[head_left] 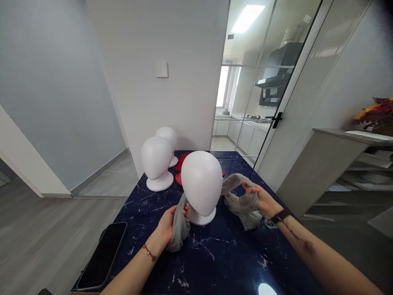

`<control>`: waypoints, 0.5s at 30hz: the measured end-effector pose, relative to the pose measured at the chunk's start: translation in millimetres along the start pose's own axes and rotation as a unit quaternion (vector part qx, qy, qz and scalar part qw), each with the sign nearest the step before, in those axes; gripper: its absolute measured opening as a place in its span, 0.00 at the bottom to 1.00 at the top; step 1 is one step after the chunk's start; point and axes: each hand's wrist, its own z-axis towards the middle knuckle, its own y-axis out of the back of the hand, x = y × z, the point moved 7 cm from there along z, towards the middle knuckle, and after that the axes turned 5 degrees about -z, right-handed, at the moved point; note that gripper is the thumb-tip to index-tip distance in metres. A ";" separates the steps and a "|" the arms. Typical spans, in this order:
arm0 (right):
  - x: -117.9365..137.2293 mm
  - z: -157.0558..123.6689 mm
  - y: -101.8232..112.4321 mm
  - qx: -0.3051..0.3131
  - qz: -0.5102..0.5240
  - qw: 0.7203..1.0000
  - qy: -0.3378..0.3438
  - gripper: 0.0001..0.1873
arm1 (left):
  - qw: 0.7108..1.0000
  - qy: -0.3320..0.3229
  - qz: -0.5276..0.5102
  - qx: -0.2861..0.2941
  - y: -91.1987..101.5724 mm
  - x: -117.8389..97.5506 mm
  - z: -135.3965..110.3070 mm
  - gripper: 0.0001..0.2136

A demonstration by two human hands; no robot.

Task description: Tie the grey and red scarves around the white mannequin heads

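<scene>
A white foam mannequin head [202, 184] stands near the middle of a dark blue marbled table [221, 258]. A grey scarf [242, 203] passes behind its neck. My left hand [169, 223] grips the scarf's left end, which hangs down beside the head's base. My right hand [260, 198] holds the bunched right part of the scarf just above the table. Both hands are closed on the cloth.
Two more white mannequin heads [157, 162] [167, 137] stand at the table's far left, with red cloth [183, 160] behind the near head. A black phone [102, 254] lies at the table's left edge. A glass door [276, 102] and a shelf unit [337, 164] are to the right.
</scene>
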 end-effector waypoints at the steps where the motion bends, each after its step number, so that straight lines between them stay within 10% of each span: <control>1: -16.5 -13.4 3.7 -0.018 0.037 0.999 -0.022 0.07 | 1.000 -0.002 0.001 -0.017 3.3 8.8 -0.4 0.09; 8: -125.2 -75.1 -48.6 -0.060 0.007 0.984 -0.166 0.17 | 0.997 0.006 0.069 -0.044 4.1 50.6 8.9 0.15; 15: -151.0 -88.2 -121.6 0.018 -0.319 0.946 -0.053 0.25 | 0.996 0.008 0.085 -0.034 14.2 61.9 23.5 0.11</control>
